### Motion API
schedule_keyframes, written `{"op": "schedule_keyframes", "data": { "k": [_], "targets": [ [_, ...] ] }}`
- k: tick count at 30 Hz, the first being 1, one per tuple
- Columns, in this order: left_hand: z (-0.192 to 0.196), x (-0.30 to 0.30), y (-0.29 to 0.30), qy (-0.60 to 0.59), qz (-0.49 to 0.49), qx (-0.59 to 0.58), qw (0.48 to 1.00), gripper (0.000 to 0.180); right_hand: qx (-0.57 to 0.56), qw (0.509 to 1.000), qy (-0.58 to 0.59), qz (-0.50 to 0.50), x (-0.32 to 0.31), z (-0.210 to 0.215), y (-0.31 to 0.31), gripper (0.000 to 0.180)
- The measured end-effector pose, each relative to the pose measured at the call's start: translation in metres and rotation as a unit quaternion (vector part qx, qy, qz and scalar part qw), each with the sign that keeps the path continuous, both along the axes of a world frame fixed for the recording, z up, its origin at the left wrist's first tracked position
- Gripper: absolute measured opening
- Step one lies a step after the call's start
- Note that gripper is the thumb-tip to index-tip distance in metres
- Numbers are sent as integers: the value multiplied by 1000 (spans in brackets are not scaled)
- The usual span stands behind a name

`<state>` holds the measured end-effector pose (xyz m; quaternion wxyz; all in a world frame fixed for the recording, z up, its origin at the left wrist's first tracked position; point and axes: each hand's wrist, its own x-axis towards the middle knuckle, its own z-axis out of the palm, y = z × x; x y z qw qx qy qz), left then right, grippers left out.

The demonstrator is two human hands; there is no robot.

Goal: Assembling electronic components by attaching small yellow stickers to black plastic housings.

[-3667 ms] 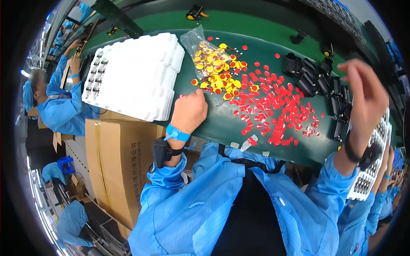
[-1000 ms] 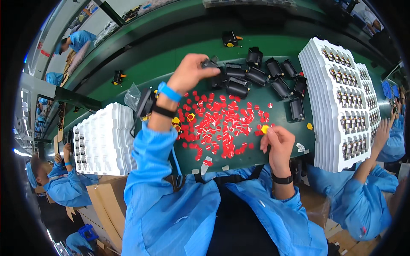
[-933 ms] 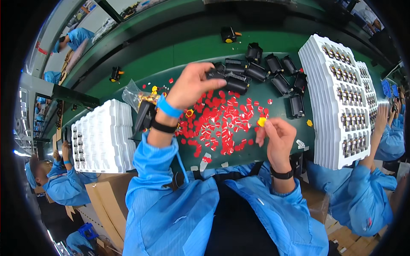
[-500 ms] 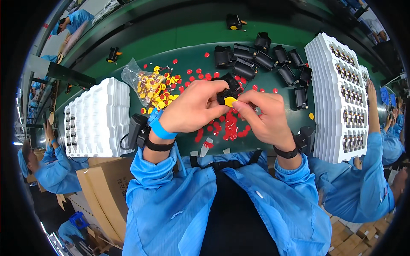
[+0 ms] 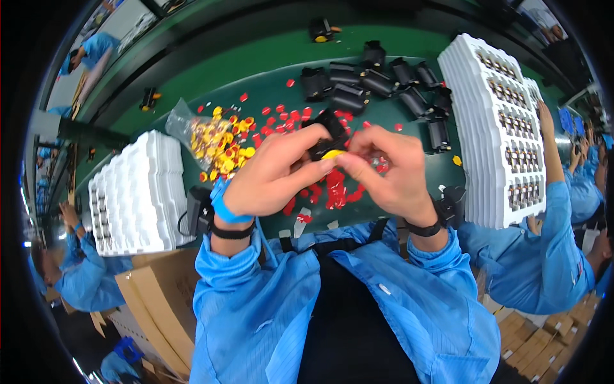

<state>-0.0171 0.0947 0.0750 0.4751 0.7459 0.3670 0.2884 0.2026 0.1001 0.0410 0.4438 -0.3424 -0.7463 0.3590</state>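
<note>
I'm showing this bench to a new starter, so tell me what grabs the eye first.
Dead centre, the left hand and right hand meet over the green bench, pinching a black part with a small yellow cap between them. Beneath and left of them spreads a scatter of red caps and an open clear bag of yellow caps. Tall stacks of white trays stand at both sides, the right-hand stack the taller.

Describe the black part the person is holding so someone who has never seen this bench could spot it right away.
Start at the green table, then find the two bare hands meeting at its near edge. Pinched between the left hand and right hand is the black part, with a small yellow cap at its lower end. Unlike the other black parts lying farther back, it is lifted off the table.
</note>
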Motion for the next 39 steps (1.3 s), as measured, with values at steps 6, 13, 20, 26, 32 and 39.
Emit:
{"op": "schedule_keyframes", "data": {
  "k": [6, 13, 20, 26, 32, 39],
  "targets": [
    [-11, 15, -40, -36, 149, -56, 987, 32, 8, 988, 130, 89, -1, -23, -5, 51],
    [-38, 21, -54, -28, 127, -85, 988, 13, 28, 987, 150, -40, -2, -37, -46, 50],
    [-55, 16, -49, -74, 110, -136, 982, 16, -38, 988, 147, -37, 0, -45, -51, 52],
    [-74, 22, -61, -123, 160, -89, 975, 16, -100, 988, 115, -12, -13, -65, -53, 52],
    [-77, 14, -64, -183, 188, -245, 933, 14, -187, 978, 68, 59, 0, -46, -43, 54],
    [-116, 6, -34, -210, 286, -234, 905, 23, -88, 991, 51, -84, 10, -72, -26, 36]
  ]
}}
